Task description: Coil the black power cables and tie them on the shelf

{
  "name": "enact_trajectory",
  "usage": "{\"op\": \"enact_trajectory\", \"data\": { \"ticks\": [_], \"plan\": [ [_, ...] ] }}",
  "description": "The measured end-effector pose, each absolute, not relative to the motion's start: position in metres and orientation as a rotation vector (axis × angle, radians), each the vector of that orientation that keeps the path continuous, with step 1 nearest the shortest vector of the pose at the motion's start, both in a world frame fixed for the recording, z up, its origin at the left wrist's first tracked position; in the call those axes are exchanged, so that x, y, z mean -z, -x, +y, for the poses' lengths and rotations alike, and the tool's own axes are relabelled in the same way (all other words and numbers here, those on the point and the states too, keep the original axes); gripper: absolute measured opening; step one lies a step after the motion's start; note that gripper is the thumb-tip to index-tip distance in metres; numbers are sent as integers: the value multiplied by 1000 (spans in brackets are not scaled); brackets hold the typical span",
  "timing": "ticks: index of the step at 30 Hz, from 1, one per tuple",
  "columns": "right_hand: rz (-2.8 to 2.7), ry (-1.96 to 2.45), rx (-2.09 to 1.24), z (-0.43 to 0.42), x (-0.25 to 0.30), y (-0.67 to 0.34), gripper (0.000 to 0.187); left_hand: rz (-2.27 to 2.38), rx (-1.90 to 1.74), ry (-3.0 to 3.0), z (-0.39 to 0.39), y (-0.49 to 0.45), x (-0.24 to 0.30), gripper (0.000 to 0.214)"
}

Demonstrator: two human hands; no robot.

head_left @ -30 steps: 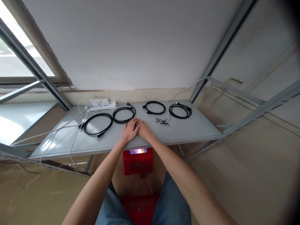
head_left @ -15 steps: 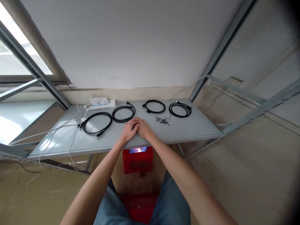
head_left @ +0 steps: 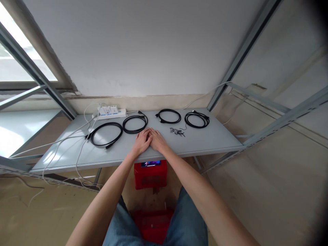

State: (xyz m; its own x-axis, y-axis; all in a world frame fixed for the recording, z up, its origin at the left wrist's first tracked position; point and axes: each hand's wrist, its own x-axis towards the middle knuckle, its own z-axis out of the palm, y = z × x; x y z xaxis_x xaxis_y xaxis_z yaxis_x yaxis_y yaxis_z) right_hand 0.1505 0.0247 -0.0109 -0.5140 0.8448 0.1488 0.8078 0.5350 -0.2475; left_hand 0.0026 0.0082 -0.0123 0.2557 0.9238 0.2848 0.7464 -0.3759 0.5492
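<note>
My left hand (head_left: 141,141) and my right hand (head_left: 157,140) rest side by side on the grey shelf (head_left: 200,143) near its front edge. Their fingers lie mostly flat and touch each other at the tips and thumb; I see nothing held. Just beyond my left hand lies a coiled black cable (head_left: 135,132). A larger black cable loop (head_left: 106,123) is further left. Behind and right of my right hand are a third coil (head_left: 176,122) and a fourth coil (head_left: 196,127). A small heap of black twist ties (head_left: 177,132) lies right of my right hand.
A white power strip (head_left: 109,115) with plugged-in adapters stands at the back left. White cords (head_left: 83,145) trail from it over the shelf's front edge. Metal uprights (head_left: 222,90) flank the shelf. Below sits a red stool (head_left: 150,177) with a lit phone (head_left: 151,164) on it.
My left thumb has drawn in slightly, narrowing the dark gap between my hands. The phone's picture has changed. The cables and ties have stayed put.
</note>
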Motion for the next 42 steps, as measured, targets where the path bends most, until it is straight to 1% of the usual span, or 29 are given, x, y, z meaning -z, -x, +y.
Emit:
{"op": "enact_trajectory", "data": {
  "ticks": [9, 18, 31, 33, 37, 42],
  "plan": [
    [-2537, 1385, -237, 26, 12, -152, 60, 1383, -939, -2257, 6, 0, 7, 41],
    [-2542, 1392, -229, 24, 9, -151, 60, 1509, -834, -2269, 7, -3, 14, 52],
    [-2533, 1362, -224, 31, 21, -153, 61, 1334, -981, -2307, 1, -3, 1, 38],
    [-2536, 1365, -221, 31, 21, -152, 61, 1344, -969, -2324, -1, -4, 0, 39],
    [-2544, 1385, -203, 29, 18, -151, 61, 1416, -874, -2404, -1, -6, 3, 48],
    [-2549, 1409, -200, 27, 14, -150, 61, 1540, -804, -2345, 4, -6, 11, 54]
  ]
}}
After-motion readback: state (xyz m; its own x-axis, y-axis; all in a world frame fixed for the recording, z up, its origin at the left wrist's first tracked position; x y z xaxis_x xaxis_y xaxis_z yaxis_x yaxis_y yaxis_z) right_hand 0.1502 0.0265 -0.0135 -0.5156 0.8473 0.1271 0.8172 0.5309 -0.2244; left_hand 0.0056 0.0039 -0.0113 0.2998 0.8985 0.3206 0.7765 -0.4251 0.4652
